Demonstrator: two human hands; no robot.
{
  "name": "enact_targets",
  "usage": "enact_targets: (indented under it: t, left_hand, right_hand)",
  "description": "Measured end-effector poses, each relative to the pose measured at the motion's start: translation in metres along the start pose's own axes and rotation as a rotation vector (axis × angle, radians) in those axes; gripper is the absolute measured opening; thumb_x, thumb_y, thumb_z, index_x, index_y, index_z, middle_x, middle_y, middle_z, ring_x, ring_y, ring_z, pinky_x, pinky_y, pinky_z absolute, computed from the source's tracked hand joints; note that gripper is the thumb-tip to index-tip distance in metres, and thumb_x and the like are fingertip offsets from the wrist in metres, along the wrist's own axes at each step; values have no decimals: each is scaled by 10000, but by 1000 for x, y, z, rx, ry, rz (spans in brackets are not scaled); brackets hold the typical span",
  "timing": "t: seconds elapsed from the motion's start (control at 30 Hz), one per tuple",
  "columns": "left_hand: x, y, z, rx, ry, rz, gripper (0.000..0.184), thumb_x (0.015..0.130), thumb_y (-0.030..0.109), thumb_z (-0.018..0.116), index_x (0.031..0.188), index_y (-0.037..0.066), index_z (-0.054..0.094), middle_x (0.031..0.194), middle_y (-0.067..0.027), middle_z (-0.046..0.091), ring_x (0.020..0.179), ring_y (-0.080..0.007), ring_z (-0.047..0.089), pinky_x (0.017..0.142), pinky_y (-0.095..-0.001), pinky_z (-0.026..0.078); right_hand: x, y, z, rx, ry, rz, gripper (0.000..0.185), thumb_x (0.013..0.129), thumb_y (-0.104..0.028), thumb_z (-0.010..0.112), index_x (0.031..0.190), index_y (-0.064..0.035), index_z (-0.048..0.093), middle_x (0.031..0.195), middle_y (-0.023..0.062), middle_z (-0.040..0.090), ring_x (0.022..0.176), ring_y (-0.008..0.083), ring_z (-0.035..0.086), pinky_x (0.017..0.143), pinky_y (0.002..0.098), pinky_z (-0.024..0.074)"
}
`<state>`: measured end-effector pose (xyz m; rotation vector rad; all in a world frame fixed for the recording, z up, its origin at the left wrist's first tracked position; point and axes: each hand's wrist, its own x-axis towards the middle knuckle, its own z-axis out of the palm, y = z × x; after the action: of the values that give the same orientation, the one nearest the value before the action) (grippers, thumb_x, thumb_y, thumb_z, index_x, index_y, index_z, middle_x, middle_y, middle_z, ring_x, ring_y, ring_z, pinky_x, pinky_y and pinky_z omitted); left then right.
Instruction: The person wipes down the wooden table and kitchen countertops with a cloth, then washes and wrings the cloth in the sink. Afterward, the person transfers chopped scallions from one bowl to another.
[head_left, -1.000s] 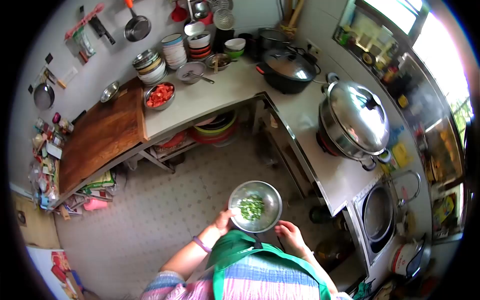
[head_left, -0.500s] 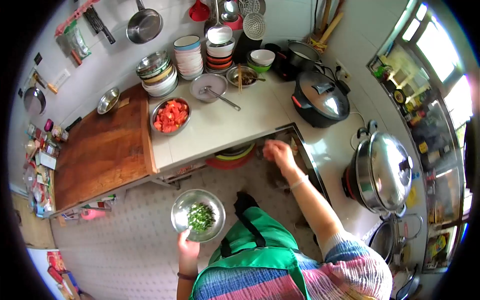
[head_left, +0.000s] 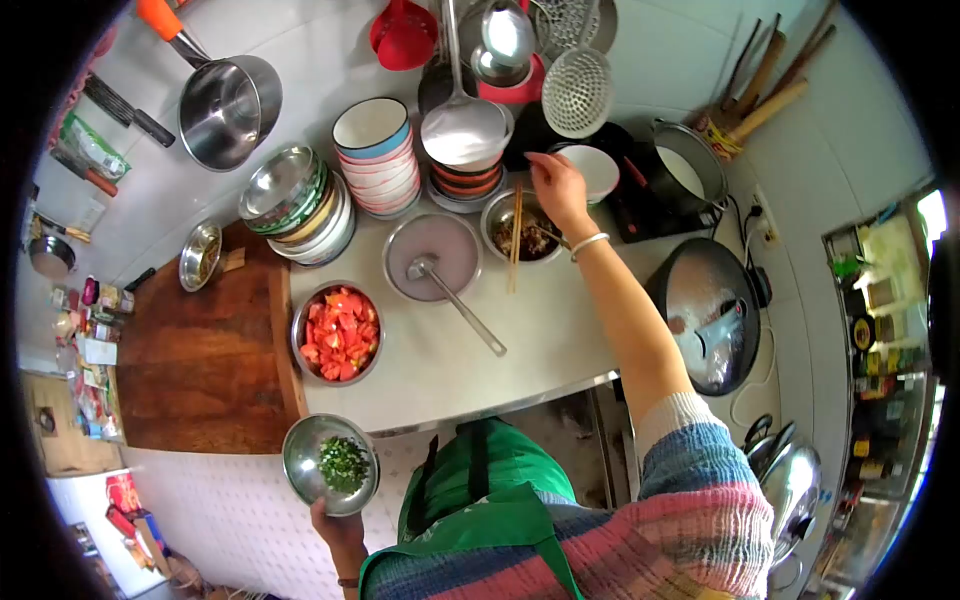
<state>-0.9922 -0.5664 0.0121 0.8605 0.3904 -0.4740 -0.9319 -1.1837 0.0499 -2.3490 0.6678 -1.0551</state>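
My left hand (head_left: 338,527) is closed on the near rim of a steel bowl (head_left: 305,487) holding chopped green onions (head_left: 343,464). The bowl is in front of the counter's edge. My right hand (head_left: 560,188) is stretched over the back of the counter, fingers loosely bent and apart, nothing visible in them. Its fingertips are near a stack of bowls (head_left: 467,190) and a white bowl (head_left: 600,172). Below the wrist is a small metal bowl of dark food (head_left: 495,215) with chopsticks (head_left: 517,240) across it.
On the counter stand a bowl of cut tomatoes (head_left: 341,335) and a bowl of pale liquid (head_left: 405,245) with a ladle (head_left: 462,308). A wooden board (head_left: 200,350) lies left, a lidded black pan (head_left: 707,315) right. Utensils such as a skimmer (head_left: 577,92) hang low above the stacked bowls.
I have come closer to the counter. My right hand has moved from the front edge to the bowls at the back. The onion bowl has shifted left and down in view, still in my left hand.
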Motion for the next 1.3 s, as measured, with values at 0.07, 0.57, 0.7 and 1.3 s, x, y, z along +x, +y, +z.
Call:
enact_targets:
  t: [0.07, 0.57, 0.7, 1.3]
  left_hand:
    - [8, 2, 4, -13, 19, 14, 620, 758, 258, 550, 1302, -2, 402, 1274, -133, 498, 1173, -297, 475, 1017, -440, 352]
    - [26, 14, 23, -70, 68, 100, 614, 768, 248, 545, 1314, 14, 393, 1294, -139, 467, 1190, -295, 444, 1009, -452, 344]
    - [26, 15, 28, -113, 59, 82, 605, 768, 240, 549, 1318, 38, 399, 1305, -122, 467, 1199, -290, 441, 1011, -462, 344]
    - [47, 70, 15, -103, 210, 261, 521, 785, 173, 547, 1264, 3, 433, 1225, -145, 532, 1114, -292, 528, 959, -442, 440]
  right_hand:
    - [33, -10, 21, -302, -56, -397, 269, 723, -122, 601, 981, -68, 652, 957, 90, 614, 1061, 289, 512, 944, 416, 388]
    - [93, 6, 71, -244, -299, -420, 278, 767, -148, 624, 1029, -56, 614, 1007, 124, 633, 981, 323, 569, 863, 389, 448]
    - [96, 19, 65, -113, -245, -459, 271, 748, -65, 631, 1018, -61, 622, 1036, 132, 617, 983, 334, 563, 858, 386, 454]
    - [-61, -150, 14, 226, -677, -977, 250, 594, -48, 641, 812, -152, 701, 859, 2, 583, 937, 215, 580, 768, 357, 467]
